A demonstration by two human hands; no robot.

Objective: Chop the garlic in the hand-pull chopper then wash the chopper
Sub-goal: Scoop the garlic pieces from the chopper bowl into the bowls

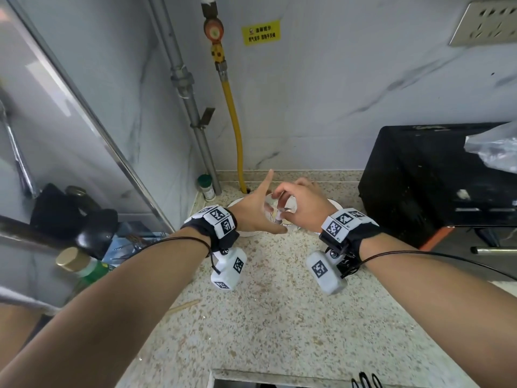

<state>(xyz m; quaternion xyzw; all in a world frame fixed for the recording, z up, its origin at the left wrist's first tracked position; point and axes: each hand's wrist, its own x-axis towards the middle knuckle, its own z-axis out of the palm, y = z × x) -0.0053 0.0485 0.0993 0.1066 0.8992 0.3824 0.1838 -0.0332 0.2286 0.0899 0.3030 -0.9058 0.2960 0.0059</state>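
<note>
Both hands meet over a white plate (245,233) at the back of the speckled counter. My left hand (256,212) holds a small clear container (270,203), probably the chopper's cup, between thumb and fingers, with the index finger pointing straight up. My right hand (303,210) has its fingers curled and pinches a small pale, purplish piece, apparently a garlic clove (279,217), right at the container. The hands hide most of the container and the plate. I cannot see the chopper's lid or pull cord.
A black appliance (436,175) with a plastic bag on top stands at the right. A yellow gas hose (237,130) and grey pipe (195,116) run down the back wall beside a green-capped jar (206,187). Bottles (84,267) crowd the left. A sink edge (279,379) lies in front.
</note>
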